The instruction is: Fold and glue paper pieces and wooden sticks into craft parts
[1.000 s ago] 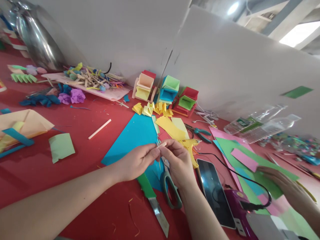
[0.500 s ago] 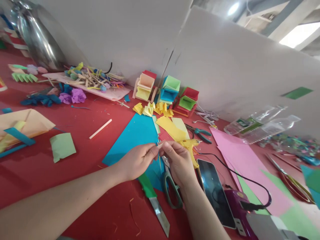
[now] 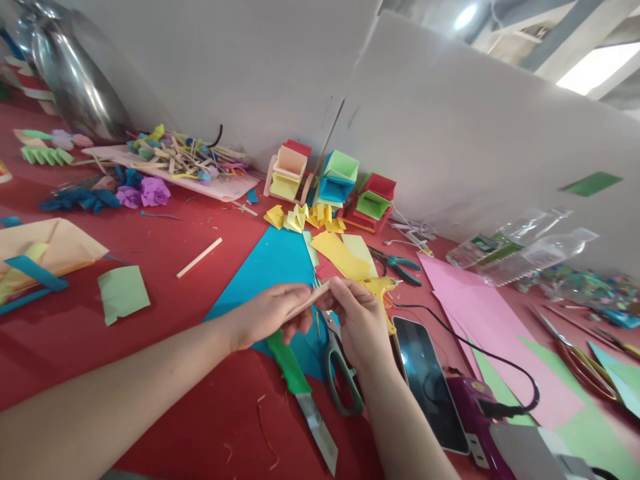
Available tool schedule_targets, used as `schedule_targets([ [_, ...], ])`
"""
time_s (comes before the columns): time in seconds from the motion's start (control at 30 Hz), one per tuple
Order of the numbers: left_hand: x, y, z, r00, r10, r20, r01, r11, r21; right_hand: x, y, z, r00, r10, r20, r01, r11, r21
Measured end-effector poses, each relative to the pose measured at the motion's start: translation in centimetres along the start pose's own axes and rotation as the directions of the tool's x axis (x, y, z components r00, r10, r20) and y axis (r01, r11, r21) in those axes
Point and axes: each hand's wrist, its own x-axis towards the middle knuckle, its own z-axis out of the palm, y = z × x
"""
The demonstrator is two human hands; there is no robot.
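Observation:
Between my two hands is a thin pale stick (image 3: 311, 299), slanting up to the right; I cannot tell whether it is wood or rolled paper. My left hand (image 3: 273, 312) grips its lower end, and the thumb and fingers of my right hand (image 3: 363, 320) pinch the upper end. Beneath the hands lies a sheet of blue paper (image 3: 260, 273). Green-handled scissors (image 3: 343, 380) lie partly hidden under my right hand. A knife with a green handle (image 3: 293, 370) points its blade toward me, below my left hand.
Another pale stick (image 3: 199, 258) lies to the left, near a green paper piece (image 3: 123, 293). Rightward are a yellow glue gun (image 3: 383, 293), pliers (image 3: 403, 267), a phone (image 3: 430, 383) and pink paper (image 3: 490, 320). Folded-paper models (image 3: 337, 177) stand by the wall.
More of the stick now shows between my hands. My left hand has shifted slightly left, its fingers loosened and lower ones spread; my right hand stays nearly in place.

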Motion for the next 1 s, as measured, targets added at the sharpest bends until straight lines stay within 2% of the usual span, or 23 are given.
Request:
schedule_targets([
  [0.07,0.1,0.1,-0.5,0.996,-0.052,0.07,0.06,0.992,-0.113,0.1,-0.1,-0.3,1.0,-0.008,-0.015,0.007,0.999,-0.045],
  [0.2,0.0,0.1,-1.4,0.979,-0.092,0.181,0.13,0.969,-0.211,0.4,-0.2,-0.9,0.998,-0.059,0.033,0.064,0.979,-0.195],
  [0.3,-0.1,0.1,-1.6,0.977,-0.083,0.195,0.138,0.947,-0.289,1.0,-0.9,-2.5,0.99,-0.141,-0.006,0.125,0.894,-0.431],
  [0.33,-0.1,0.2,-1.6,0.98,-0.074,0.184,0.13,0.94,-0.316,1.3,-1.2,-3.3,0.983,-0.174,-0.063,0.107,0.812,-0.574],
  [0.37,-0.1,0.3,-1.6,0.984,-0.061,0.166,0.116,0.932,-0.343,1.6,-1.5,-4.2,0.965,-0.223,-0.139,0.053,0.683,-0.729],
  [0.4,0.0,0.3,-1.7,0.989,-0.047,0.141,0.096,0.925,-0.368,1.9,-1.8,-5.1,0.953,-0.235,-0.193,-0.054,0.494,-0.868],
  [0.43,0.0,0.3,-1.7,0.993,-0.035,0.113,0.077,0.917,-0.39,2.1,-2.1,-5.9,0.95,-0.205,-0.237,-0.169,0.302,-0.938],
  [0.5,0.2,0.3,-1.7,0.998,-0.026,0.052,0.046,0.901,-0.431,2.4,-2.5,-7.0,0.941,-0.118,-0.316,-0.316,0.019,-0.948],
  [0.53,0.3,0.2,-1.8,0.999,-0.025,0.022,0.033,0.893,-0.449,2.5,-2.5,-7.2,0.936,-0.066,-0.345,-0.348,-0.06,-0.935],
  [0.57,0.3,0.2,-1.8,1.0,-0.026,-0.001,0.023,0.886,-0.463,2.6,-2.5,-7.3,0.932,-0.022,-0.361,-0.361,-0.103,-0.927],
  [0.7,0.5,0.0,-2.0,0.999,-0.02,-0.045,-0.004,0.879,-0.478,2.8,-2.1,-7.2,0.929,0.035,-0.37,-0.364,-0.115,-0.924],
  [0.87,0.5,0.2,-2.1,0.996,-0.004,-0.084,-0.038,0.873,-0.486,3.0,-1.8,-7.8,0.933,-0.051,-0.356,-0.357,-0.011,-0.934],
  [0.93,0.5,0.3,-2.1,0.995,0.004,-0.103,-0.054,0.87,-0.49,3.0,-1.9,-8.1,0.927,-0.14,-0.348,-0.339,0.081,-0.937],
  [1.0,0.6,0.3,-2.1,0.993,0.021,-0.117,-0.076,0.871,-0.485,3.0,-2.2,-8.2,0.896,-0.244,-0.371,-0.303,0.275,-0.912],
])
